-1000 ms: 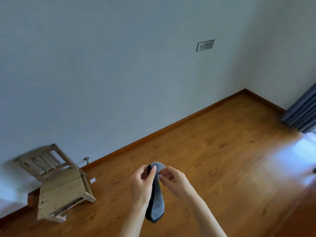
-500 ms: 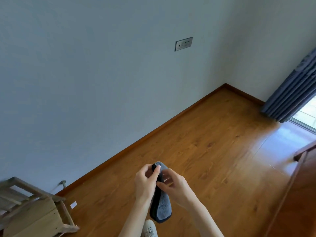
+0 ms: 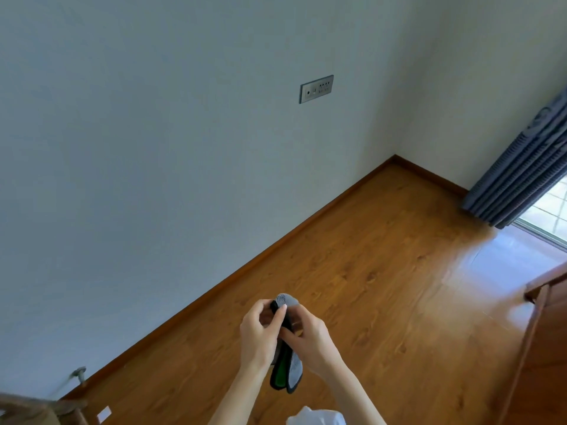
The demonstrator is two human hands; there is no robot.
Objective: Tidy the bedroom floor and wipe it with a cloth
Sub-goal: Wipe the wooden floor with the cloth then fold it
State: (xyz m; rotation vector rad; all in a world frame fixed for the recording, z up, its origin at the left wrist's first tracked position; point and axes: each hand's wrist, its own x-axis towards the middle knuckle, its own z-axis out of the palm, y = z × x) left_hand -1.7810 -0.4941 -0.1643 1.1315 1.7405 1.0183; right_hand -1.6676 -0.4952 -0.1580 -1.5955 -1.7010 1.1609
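We see little standing about. Taking the cloth [image 3: 285, 360] as our landmark, a blurred wooden chair [image 3: 33, 412] sits far to its left at the bottom corner of the view, with a small metal doorstop [image 3: 78, 373] on the skirting board [image 3: 245, 265] just above it and a white scrap [image 3: 104, 414] on the floor [image 3: 383, 286] beside it. Directly below the cloth, at the bottom edge, a white, crumpled thing [image 3: 316, 417] shows; we cannot tell what it is. To the right of the cloth stands the edge of a piece of brown wooden furniture [image 3: 540, 332]. Up and to the right of the cloth hangs a blue-grey curtain [image 3: 521, 182] beside a bright glass door [image 3: 552, 210]. High above the cloth, a metal switch plate [image 3: 316, 88] is set in the wall [image 3: 153, 148].

Between the cloth and the far corner, the boards lie open, bounded by the skirting board on 2 sides.

The floor is glossy orange-brown wood, with window light glaring off it to the right of the cloth. The walls are plain pale grey.

The cloth, grey with a dark edge and a strip of green showing in its fold, hangs in the air in front of us. Our left hand [image 3: 260, 332] pinches its upper part between thumb and fingers; our right hand [image 3: 310, 338] curls round it from the other side.
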